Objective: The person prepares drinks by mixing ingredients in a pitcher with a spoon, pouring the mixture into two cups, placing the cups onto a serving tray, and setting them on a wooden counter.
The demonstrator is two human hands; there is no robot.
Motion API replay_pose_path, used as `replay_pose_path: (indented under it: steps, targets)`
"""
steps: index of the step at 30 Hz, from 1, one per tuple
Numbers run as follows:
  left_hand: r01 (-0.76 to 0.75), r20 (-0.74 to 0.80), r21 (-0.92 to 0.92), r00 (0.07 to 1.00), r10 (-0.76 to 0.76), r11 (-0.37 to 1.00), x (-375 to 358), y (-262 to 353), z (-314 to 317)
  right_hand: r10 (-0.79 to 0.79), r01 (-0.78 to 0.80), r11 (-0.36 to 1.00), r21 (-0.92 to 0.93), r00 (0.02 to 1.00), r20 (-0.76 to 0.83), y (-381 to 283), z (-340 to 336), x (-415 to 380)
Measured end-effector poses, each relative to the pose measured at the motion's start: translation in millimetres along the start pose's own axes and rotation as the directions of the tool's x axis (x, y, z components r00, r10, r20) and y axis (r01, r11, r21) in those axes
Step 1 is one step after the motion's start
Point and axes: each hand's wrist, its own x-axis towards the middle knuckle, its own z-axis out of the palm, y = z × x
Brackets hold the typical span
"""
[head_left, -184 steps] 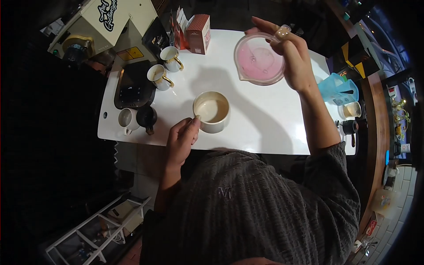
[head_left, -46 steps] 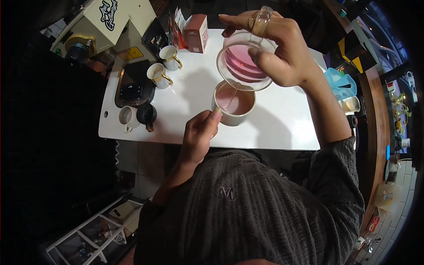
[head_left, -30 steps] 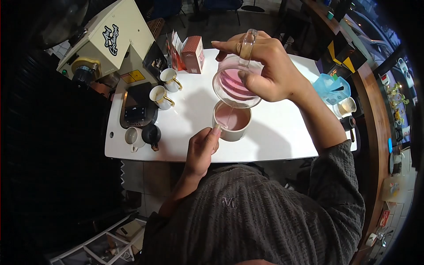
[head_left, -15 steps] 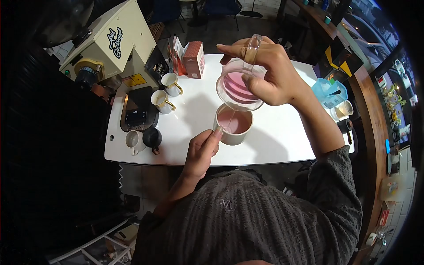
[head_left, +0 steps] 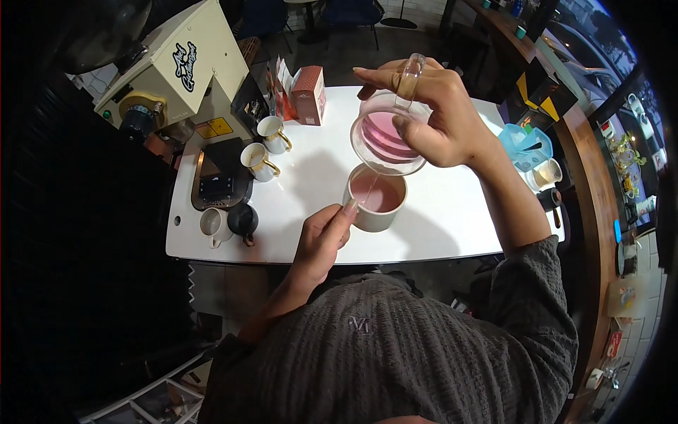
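Observation:
My right hand (head_left: 441, 116) is closed on the handle of a clear glass pitcher (head_left: 381, 167), tipped above the table with pink liquid inside. From its lip a thin stream falls into a pale, wide mug (head_left: 376, 222). Pink liquid also lies inside that mug, which stands upright on the white table. My left hand (head_left: 325, 240) grips the mug at its near left side, thumb on top. The mug's handle is hidden by those fingers.
Left of the mug are two white cups with gold handles (head_left: 260, 162), a black scale (head_left: 220, 177), a white mug (head_left: 214, 225) and a cream grinder (head_left: 176, 63). A red-brown box (head_left: 308, 97) stands at the back. Blue containers (head_left: 526, 147) sit at the right edge.
The pitcher and my right hand have shifted slightly to the right, and the mug has moved a little the same way. The stream still runs into the mug.

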Motion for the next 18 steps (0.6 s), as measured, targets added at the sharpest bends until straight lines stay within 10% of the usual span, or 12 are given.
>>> replay_pose_path:
  steps: [18]
  targets:
    - [-0.011, 0.027, -0.026, 1.0, 0.012, 1.0, 3.3, 0.3, -3.0, -0.096, 0.093, 0.995, -0.042, 0.993, -0.071, 5.1, -4.6, -0.7]
